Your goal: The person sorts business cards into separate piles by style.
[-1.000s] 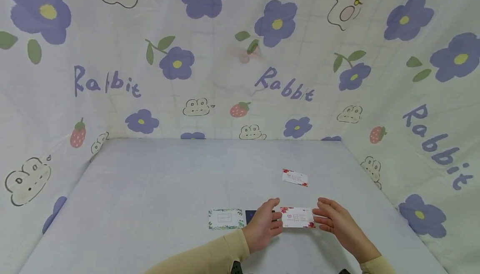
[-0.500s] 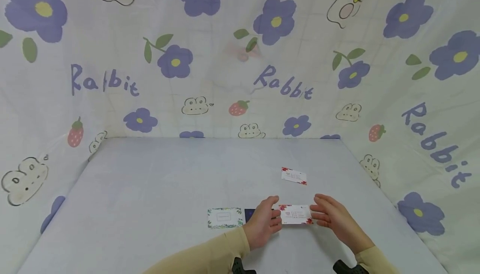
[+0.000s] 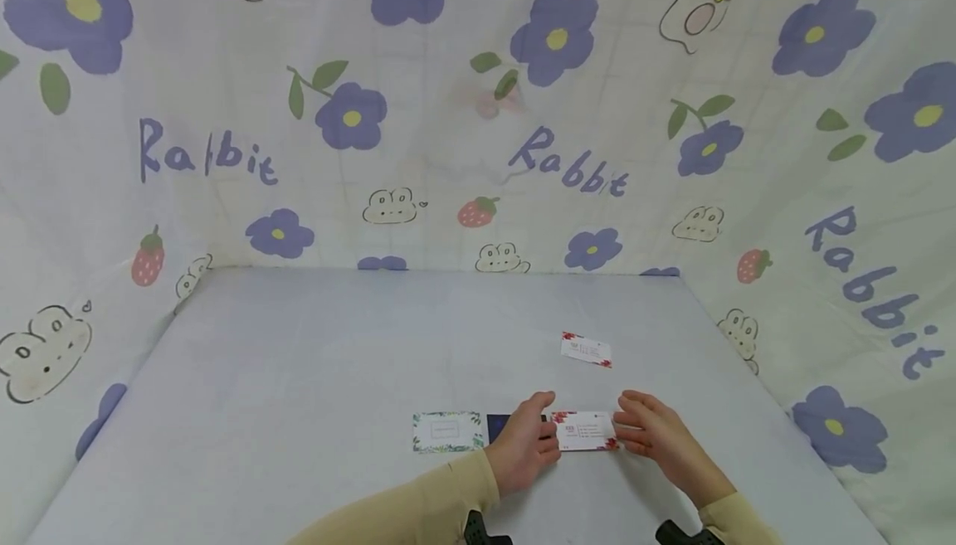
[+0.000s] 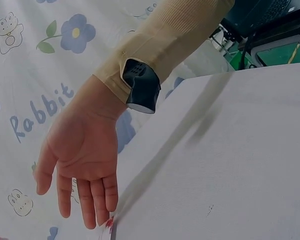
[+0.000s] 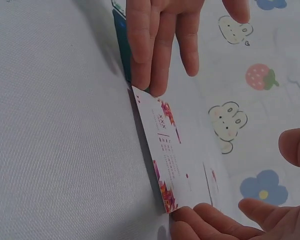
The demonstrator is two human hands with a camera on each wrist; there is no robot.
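Note:
A white business card [image 3: 586, 431] with red flower corners lies on the white-covered table between my two hands. My left hand [image 3: 524, 444] is at its left end with straight fingers, the fingertips right at the edge. At the other end, my right hand [image 3: 660, 441] has its extended fingertips against the short edge. In the right wrist view the card [image 5: 162, 155] spans the gap between both sets of fingertips. A dark blue card [image 3: 496, 426] is partly hidden behind my left hand. Left of it lies a white card with a green leaf border [image 3: 448, 431].
Farther back lies another white card with red flower corners [image 3: 586, 350], turned slightly. A curtain with flower and rabbit prints [image 3: 418, 155] encloses the back and sides of the table [image 3: 299, 362]. Black wrist devices [image 4: 142, 85] sit at both cuffs.
My right hand has moved slightly left, and the red-flowered card has slid left with it toward my left hand. The left hand and the other cards stay about where they were.

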